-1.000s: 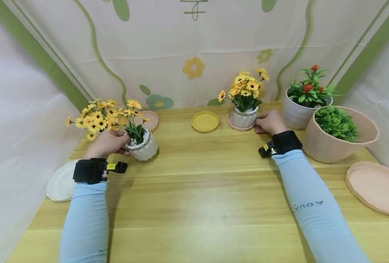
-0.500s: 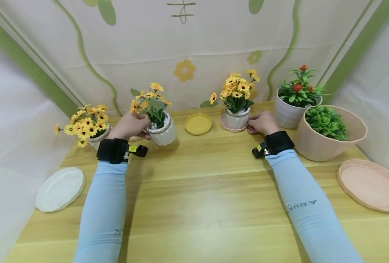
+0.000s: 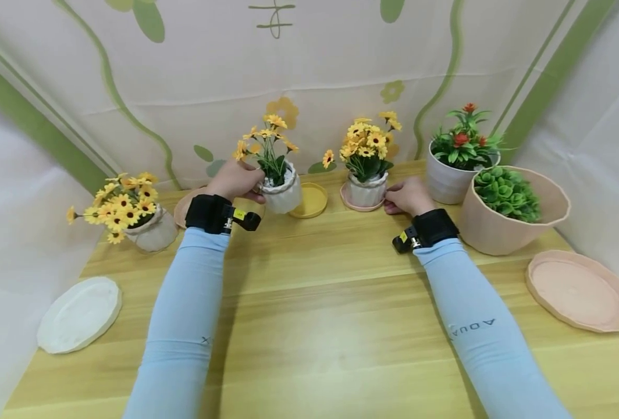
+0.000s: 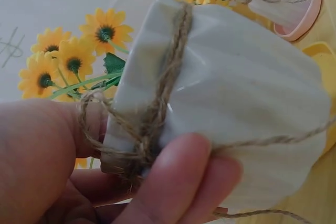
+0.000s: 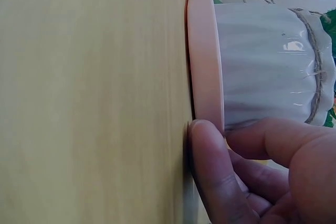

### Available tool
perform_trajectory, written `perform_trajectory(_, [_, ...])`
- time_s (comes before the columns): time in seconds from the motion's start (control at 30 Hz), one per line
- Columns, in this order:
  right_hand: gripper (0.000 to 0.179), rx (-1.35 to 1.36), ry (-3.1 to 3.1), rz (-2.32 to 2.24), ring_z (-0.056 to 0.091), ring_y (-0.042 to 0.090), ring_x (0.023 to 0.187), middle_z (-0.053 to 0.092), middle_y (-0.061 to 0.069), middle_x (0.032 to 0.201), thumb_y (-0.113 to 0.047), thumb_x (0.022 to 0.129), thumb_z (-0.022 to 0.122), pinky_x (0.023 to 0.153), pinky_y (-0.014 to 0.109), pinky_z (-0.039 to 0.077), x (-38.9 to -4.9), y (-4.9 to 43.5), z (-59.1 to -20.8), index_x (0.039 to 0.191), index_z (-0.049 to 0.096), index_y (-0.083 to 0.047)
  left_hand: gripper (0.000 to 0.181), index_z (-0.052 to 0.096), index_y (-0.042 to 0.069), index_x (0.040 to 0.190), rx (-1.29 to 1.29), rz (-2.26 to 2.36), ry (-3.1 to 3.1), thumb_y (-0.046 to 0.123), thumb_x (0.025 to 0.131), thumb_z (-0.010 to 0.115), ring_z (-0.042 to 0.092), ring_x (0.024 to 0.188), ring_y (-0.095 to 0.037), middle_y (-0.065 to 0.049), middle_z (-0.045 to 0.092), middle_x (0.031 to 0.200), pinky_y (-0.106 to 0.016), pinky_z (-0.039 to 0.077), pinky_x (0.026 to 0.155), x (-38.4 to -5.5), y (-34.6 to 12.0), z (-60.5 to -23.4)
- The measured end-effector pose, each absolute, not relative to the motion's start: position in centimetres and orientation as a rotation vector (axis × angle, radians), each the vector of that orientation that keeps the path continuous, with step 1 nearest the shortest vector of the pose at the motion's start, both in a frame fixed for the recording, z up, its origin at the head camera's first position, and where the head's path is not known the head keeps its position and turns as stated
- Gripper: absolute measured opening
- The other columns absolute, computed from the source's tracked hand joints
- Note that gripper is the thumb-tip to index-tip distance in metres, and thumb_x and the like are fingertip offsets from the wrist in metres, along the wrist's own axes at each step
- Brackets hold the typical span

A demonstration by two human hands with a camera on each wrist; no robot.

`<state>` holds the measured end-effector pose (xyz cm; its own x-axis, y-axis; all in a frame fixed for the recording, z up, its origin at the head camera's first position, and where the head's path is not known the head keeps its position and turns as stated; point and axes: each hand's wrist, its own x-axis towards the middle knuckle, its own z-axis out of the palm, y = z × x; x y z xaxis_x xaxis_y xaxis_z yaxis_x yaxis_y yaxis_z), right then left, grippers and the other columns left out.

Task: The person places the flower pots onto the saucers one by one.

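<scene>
My left hand (image 3: 236, 180) grips the rim of a white fluted flower pot (image 3: 283, 195) with yellow daisy-like flowers. Thumb and fingers lie on either side of the pot's twine-tied rim (image 4: 176, 66). The pot tilts slightly and overlaps a round yellow saucer (image 3: 313, 201) in the head view. To the right, a matching potted flower (image 3: 368, 192) stands on a small pink saucer (image 5: 206, 66). My right hand (image 3: 410, 196) pinches that saucer's edge between thumb and finger, low against the tabletop.
Left stands another white pot (image 3: 155, 231) of yellow flowers, near a pink saucer (image 3: 182, 208) partly behind my left wrist. A white saucer (image 3: 79, 314) lies nearer. At right are a red-flowered pot (image 3: 461, 180), a large pink pot (image 3: 503, 230) and a large pink saucer (image 3: 582, 291).
My left hand has carried its flower pot rightward and back, from the left side to the yellow saucer. The right hand stays at the small pink saucer. The head view has shifted slightly.
</scene>
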<state>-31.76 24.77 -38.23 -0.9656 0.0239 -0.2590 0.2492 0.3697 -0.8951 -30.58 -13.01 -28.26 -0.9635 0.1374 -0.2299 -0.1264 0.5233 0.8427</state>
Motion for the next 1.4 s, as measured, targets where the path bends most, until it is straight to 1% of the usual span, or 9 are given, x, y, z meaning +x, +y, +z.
perform_trajectory(0.17, [0.035, 0.241, 2.412, -1.660, 0.067, 0.011, 0.058, 0.067, 0.010, 0.076, -0.005, 0.099, 0.054, 0.060, 0.025, 0.058, -31.9, 24.8, -38.4, 0.126, 0.056, 0.017, 0.022, 0.067, -0.005, 0.094, 0.004, 1.445, 2.479, 0.011, 0.095, 0.051, 0.071, 0.064, -0.023, -0.010, 0.063, 0.081, -0.034, 0.059, 0.074, -31.4, -12.1, -28.8])
perform_trajectory(0.43, [0.035, 0.246, 2.414, -1.634, 0.068, 0.011, 0.059, 0.068, 0.010, 0.077, -0.006, 0.099, 0.054, 0.060, 0.025, 0.058, -32.0, 24.7, -38.5, 0.127, 0.057, 0.016, 0.024, 0.065, -0.004, 0.100, -0.012, 1.407, 2.472, 0.014, 0.096, 0.051, 0.072, 0.067, -0.022, -0.005, 0.057, 0.071, -0.030, 0.057, 0.077, -32.4, -10.9, -29.3])
perform_trajectory(0.53, [0.035, 0.250, 2.411, -1.642, 0.068, 0.012, 0.059, 0.068, 0.011, 0.077, -0.006, 0.099, 0.055, 0.060, 0.026, 0.058, -31.9, 24.7, -38.4, 0.126, 0.057, 0.015, 0.022, 0.064, -0.002, 0.095, -0.002, 1.391, 2.480, 0.015, 0.096, 0.051, 0.072, 0.067, -0.023, -0.005, 0.057, 0.069, -0.033, 0.057, 0.081, -32.6, -10.5, -29.5])
perform_trajectory(0.67, [0.035, 0.255, 2.400, -1.658, 0.068, 0.012, 0.059, 0.069, 0.012, 0.077, -0.005, 0.099, 0.055, 0.060, 0.026, 0.059, -31.8, 24.5, -38.3, 0.127, 0.056, 0.016, 0.021, 0.058, 0.001, 0.082, 0.012, 1.385, 2.478, 0.015, 0.096, 0.051, 0.073, 0.069, -0.025, -0.002, 0.049, 0.057, -0.037, 0.055, 0.087, -32.9, -10.0, -29.7])
perform_trajectory(0.77, [0.036, 0.262, 2.396, -1.658, 0.068, 0.013, 0.059, 0.069, 0.012, 0.076, -0.005, 0.099, 0.056, 0.060, 0.027, 0.059, -31.7, 24.4, -38.2, 0.128, 0.056, 0.016, 0.022, 0.055, 0.003, 0.079, 0.011, 1.393, 2.461, 0.015, 0.097, 0.051, 0.073, 0.071, -0.027, -0.001, 0.043, 0.053, -0.041, 0.054, 0.089, -33.1, -9.7, -29.9])
perform_trajectory(0.93, [0.035, 0.268, 2.400, -1.653, 0.068, 0.013, 0.059, 0.069, 0.013, 0.076, -0.005, 0.099, 0.055, 0.060, 0.027, 0.059, -31.8, 24.3, -38.1, 0.128, 0.056, 0.015, 0.022, 0.054, 0.004, 0.077, 0.004, 1.384, 2.451, 0.015, 0.097, 0.051, 0.073, 0.078, -0.031, -0.003, 0.049, 0.057, -0.045, 0.052, 0.093, -33.4, -9.3, -30.3])
perform_trajectory(1.1, [0.035, 0.268, 2.396, -1.665, 0.069, 0.014, 0.060, 0.069, 0.013, 0.076, -0.004, 0.098, 0.056, 0.061, 0.027, 0.059, -31.8, 24.3, -38.1, 0.128, 0.057, 0.015, 0.024, 0.053, 0.004, 0.077, 0.005, 1.388, 2.449, 0.015, 0.098, 0.051, 0.073, 0.073, -0.028, -0.004, 0.050, 0.059, -0.046, 0.054, 0.091, -33.7, -9.0, -30.8])
perform_trajectory(1.3, [0.035, 0.281, 2.402, -1.671, 0.068, 0.014, 0.059, 0.068, 0.012, 0.075, -0.003, 0.097, 0.056, 0.060, 0.027, 0.059, -31.9, 24.5, -38.3, 0.127, 0.058, 0.014, 0.024, 0.065, -0.001, 0.089, 0.010, 1.373, 2.458, 0.016, 0.098, 0.051, 0.073, 0.070, -0.026, -0.014, 0.067, 0.081, -0.041, 0.056, 0.087, -34.0, -8.6, -31.3])
perform_trajectory(1.4, [0.034, 0.294, 2.407, -1.666, 0.068, 0.014, 0.059, 0.068, 0.012, 0.075, -0.003, 0.098, 0.057, 0.060, 0.027, 0.059, -31.9, 24.7, -38.3, 0.127, 0.058, 0.014, 0.025, 0.065, -0.002, 0.090, 0.013, 1.360, 2.466, 0.017, 0.098, 0.051, 0.073, 0.070, -0.025, -0.015, 0.068, 0.083, -0.038, 0.056, 0.085, -34.2, -8.4, -31.5])
